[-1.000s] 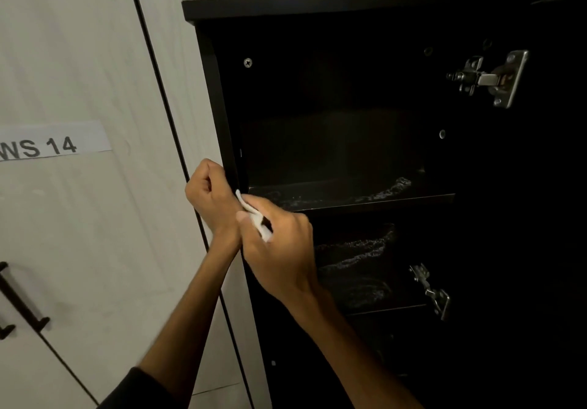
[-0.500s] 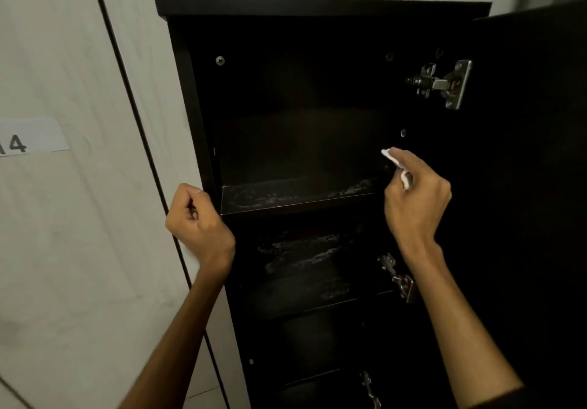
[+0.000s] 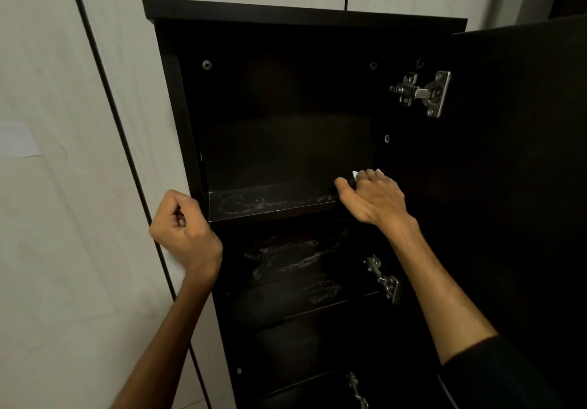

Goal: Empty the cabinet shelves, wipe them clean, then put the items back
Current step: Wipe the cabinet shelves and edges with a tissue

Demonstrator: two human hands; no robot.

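A tall black cabinet (image 3: 305, 14) stands open with nothing on its shelves. The top shelf (image 3: 270, 202) carries pale wet streaks, and so does the shelf below it (image 3: 286, 259). My right hand (image 3: 371, 197) lies palm down at the right end of the top shelf, pressing a white wipe (image 3: 355, 174) whose corners peek out past the fingers. My left hand (image 3: 182, 227) is a closed fist against the cabinet's left front edge, with nothing visible in it.
The cabinet door (image 3: 514, 186) hangs open on the right, on metal hinges (image 3: 422, 92). Pale wall panels (image 3: 79, 218) with dark seams are on the left. Lower shelves run down out of view.
My right hand carried the wipe from my left hand across to the right side, then lowered it onto the top shelf. The left hand stayed by the left edge.
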